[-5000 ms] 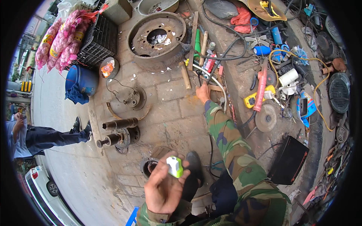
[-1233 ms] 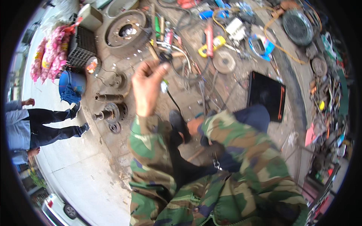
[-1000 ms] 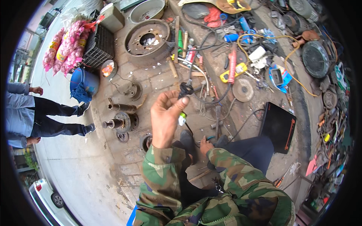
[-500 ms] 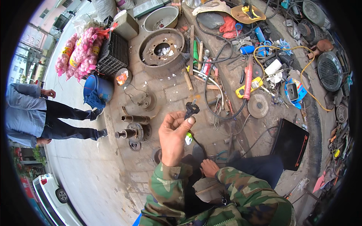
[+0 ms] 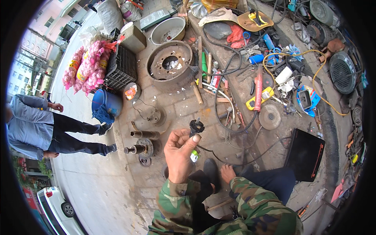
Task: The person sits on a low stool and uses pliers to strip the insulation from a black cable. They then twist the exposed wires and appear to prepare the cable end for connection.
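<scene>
My left hand (image 5: 178,158) is raised in the middle, thumb and fingers closed on a black plug (image 5: 196,127) with metal prongs pointing up. A white and green object (image 5: 194,156) shows beside that hand, partly behind it; I cannot tell whether the fingers hold it. My right hand (image 5: 228,172) is lower, by my leg, fingers loosely apart near a black cable (image 5: 215,156), holding nothing visible. Around them are rusty cylindrical metal parts (image 5: 140,149), a grinding-wheel-like disc (image 5: 270,116) and a black flat panel (image 5: 304,154).
A person (image 5: 35,127) stands on the pavement at left, near a blue bucket (image 5: 105,102) and pink mesh sacks (image 5: 88,66) by a black crate (image 5: 119,64). A rusty wheel rim (image 5: 171,80), cables, tools and scrap crowd the front and right. A white car (image 5: 58,205) is at lower left.
Five seconds ago my left hand held the white-green object and my right reached forward; now the left grips the plug, the right rests lower. The view has shifted; the person at left has moved.
</scene>
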Demonstrator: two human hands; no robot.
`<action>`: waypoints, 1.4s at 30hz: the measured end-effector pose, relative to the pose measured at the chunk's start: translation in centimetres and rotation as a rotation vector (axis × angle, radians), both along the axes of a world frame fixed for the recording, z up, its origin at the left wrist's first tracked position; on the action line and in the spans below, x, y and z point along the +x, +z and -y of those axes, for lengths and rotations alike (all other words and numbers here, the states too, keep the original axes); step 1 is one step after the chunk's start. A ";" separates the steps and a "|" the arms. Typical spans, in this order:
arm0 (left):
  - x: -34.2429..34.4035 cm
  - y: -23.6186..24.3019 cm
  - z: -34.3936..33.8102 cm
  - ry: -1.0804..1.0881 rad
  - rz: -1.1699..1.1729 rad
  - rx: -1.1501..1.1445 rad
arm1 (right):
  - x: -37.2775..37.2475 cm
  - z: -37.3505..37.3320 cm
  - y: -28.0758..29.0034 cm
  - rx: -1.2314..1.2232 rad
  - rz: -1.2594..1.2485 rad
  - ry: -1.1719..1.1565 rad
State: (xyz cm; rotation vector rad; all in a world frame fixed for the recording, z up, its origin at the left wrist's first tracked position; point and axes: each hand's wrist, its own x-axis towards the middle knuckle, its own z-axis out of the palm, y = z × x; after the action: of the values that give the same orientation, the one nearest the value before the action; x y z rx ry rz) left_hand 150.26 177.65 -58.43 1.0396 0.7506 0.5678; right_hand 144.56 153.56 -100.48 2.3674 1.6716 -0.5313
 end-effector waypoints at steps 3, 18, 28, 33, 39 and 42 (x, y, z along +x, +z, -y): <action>0.0 0.0 0.0 0.011 -0.004 0.015 | -0.4 0.2 -0.6 -0.077 -0.018 0.012; 0.9 -0.1 0.5 0.008 -0.089 0.110 | -0.9 0.5 -1.0 0.127 -0.084 -0.182; 1.9 -2.0 0.6 -0.125 -0.065 0.301 | 4.7 -2.7 11.7 0.111 -1.593 -1.525; 1.8 -2.3 1.2 -0.151 0.087 0.151 | 12.2 0.5 30.3 0.631 -2.509 -1.215; 2.1 -2.6 3.3 -0.208 0.120 0.172 | 10.1 0.9 37.4 0.671 -1.495 -1.363; 2.4 -2.8 3.4 -0.197 0.090 0.233 | 8.7 1.0 37.1 0.187 -2.079 -1.870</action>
State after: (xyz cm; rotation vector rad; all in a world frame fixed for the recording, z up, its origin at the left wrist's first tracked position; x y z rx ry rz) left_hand 152.66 174.26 -61.19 1.2791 0.5035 0.5362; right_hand 153.23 152.53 -63.42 -0.8967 0.8165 1.5087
